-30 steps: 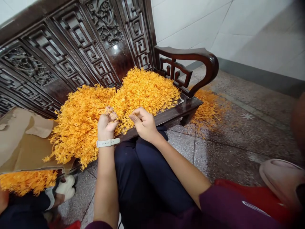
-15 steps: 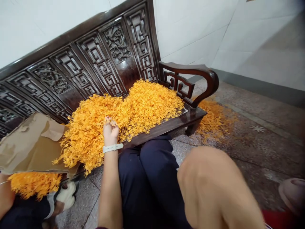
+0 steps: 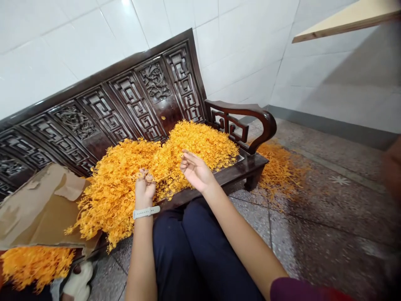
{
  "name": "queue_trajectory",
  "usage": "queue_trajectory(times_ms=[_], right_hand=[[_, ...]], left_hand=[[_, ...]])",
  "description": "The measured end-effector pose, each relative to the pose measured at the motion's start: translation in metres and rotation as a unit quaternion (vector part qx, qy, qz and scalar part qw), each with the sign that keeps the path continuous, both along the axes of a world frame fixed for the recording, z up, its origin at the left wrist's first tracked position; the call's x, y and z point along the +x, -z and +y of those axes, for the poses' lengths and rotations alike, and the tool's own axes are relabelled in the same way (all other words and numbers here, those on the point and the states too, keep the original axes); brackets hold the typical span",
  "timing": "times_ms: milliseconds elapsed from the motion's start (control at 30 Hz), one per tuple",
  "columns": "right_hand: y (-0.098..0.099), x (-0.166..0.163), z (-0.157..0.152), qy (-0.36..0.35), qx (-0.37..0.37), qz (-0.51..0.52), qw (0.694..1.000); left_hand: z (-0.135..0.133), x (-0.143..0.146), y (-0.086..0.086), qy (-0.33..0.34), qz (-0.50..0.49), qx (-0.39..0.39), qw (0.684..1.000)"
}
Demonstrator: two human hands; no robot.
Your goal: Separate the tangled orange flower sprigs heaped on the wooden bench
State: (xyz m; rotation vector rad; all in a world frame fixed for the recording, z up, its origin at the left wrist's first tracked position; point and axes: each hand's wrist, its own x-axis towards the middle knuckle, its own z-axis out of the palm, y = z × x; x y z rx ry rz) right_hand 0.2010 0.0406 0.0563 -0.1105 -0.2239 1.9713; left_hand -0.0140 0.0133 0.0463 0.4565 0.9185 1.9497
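Currently, left hand (image 3: 145, 187): we keep its fingers curled narrow around a thin orange sprig (image 3: 151, 179), in front of the left mound; we cannot tell whether hand and mound touch.
Right hand (image 3: 197, 170): we hold it palm up, fingers loosely parted and half bent, in front of the right mound; we cannot tell whether a yellow speck at its fingertips is in the grip.
Mounds: we see orange flowers heaped on the bench (image 3: 239, 173), the left mound (image 3: 109, 196) meeting the right mound (image 3: 203, 140).
Bench back: we see a small orange bit (image 3: 163, 118) against its dark carved panels.
Armrest (image 3: 268, 121): it curves at the right end, with orange strands (image 3: 278, 167) on the floor beyond.
Cardboard (image 3: 46, 225): it leans at the left, above another orange bunch (image 3: 37, 265).
Wrist: we wear a pale band (image 3: 145, 212) on the left.
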Motion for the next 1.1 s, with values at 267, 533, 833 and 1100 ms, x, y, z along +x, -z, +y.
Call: queue_trajectory(times_ms=[267, 533, 833, 1100], right_hand=[[-0.017, 0.047, -0.03, -0.033, 0.476, 0.047, 0.877], [-0.03, 0.067, -0.081, -0.161, 0.346, 0.081, 0.921], [-0.029, 0.008, -0.038, -0.171, -0.044, 0.056, 0.983], [-0.02, 0.024, -0.038, -0.066, -0.01, -0.001, 0.998]], left_hand=[[0.001, -0.001, 0.002, -0.001, -0.003, -0.012, 1.0], [-0.001, 0.001, 0.0, 0.007, 0.014, -0.016, 1.0], [-0.004, 0.005, -0.005, 0.027, 0.039, -0.013, 0.999], [-0.012, 0.023, -0.017, 0.084, 0.027, 0.022, 0.996]])
